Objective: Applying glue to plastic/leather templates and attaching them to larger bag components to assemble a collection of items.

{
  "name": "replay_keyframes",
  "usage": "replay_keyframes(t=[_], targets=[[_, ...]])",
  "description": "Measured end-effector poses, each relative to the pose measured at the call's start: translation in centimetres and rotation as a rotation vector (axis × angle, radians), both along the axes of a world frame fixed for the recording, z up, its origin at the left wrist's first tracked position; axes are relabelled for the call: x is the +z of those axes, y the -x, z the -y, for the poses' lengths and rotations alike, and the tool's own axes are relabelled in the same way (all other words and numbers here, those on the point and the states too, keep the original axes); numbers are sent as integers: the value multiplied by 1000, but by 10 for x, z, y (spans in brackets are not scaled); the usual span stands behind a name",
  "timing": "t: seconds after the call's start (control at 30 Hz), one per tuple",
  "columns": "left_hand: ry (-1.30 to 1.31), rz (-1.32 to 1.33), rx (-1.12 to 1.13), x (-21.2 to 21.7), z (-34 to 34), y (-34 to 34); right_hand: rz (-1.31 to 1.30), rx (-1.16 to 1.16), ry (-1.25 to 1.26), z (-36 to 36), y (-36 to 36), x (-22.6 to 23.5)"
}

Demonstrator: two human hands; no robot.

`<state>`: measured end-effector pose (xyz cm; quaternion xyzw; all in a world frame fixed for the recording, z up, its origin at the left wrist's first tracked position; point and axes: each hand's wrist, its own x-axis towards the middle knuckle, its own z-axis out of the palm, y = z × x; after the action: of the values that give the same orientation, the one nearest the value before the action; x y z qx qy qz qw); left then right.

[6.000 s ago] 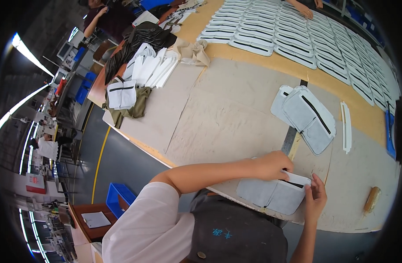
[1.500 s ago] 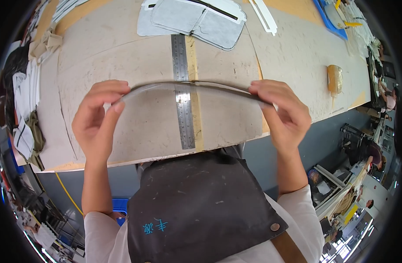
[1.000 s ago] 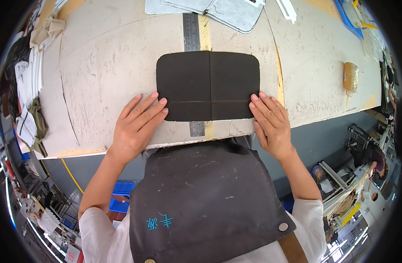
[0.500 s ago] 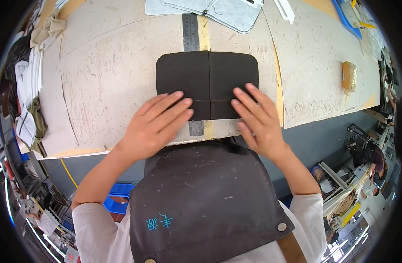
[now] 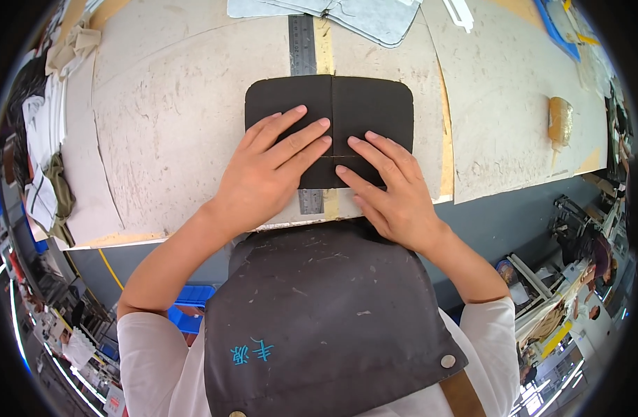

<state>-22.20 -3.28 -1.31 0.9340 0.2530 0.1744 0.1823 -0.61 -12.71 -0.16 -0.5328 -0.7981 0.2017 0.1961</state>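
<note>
A black rectangular panel (image 5: 371,104) with rounded far corners lies flat on the worktable, a seam running down its middle and another line across its near part. My left hand (image 5: 267,163) rests on its left half, fingers stretched out and slightly apart, tips near the middle seam. On the near right part of the panel lies my right hand (image 5: 395,191), its fingers spread and the index fingertip close to the seam. Under the panel runs a steel ruler (image 5: 302,45), showing beyond the far and near edges, beside a yellowish tape strip (image 5: 324,45).
Grey-white flat pieces (image 5: 374,21) are stacked at the far edge. An amber bottle-like thing (image 5: 560,124) lies on the worktable (image 5: 166,104) at right, below a blue tray (image 5: 555,31). Folded cloth (image 5: 54,187) hangs at the left edge. A blue bin (image 5: 188,306) stands below.
Both hands have slid inward over the panel toward its middle seam, the left one also farther away from me. The panel stays about where it was.
</note>
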Motion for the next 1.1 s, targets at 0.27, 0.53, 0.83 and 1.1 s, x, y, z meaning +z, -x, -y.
replay_keyframes(t=[0.27, 0.53, 0.83, 1.1], targets=[[12, -25, -36, 7, -6, -3, -22, -18, -45, -1, 3, -2], [-25, 61, 74, 0, -38, -29, 20, -24, -10, -1, 7, -1], [118, 44, 50, 12, -63, -47, -90, -131, -56, -2, -4, 4], [1040, 757, 778, 51, -44, 25, -158, -220, -260, -25, -20, 20]])
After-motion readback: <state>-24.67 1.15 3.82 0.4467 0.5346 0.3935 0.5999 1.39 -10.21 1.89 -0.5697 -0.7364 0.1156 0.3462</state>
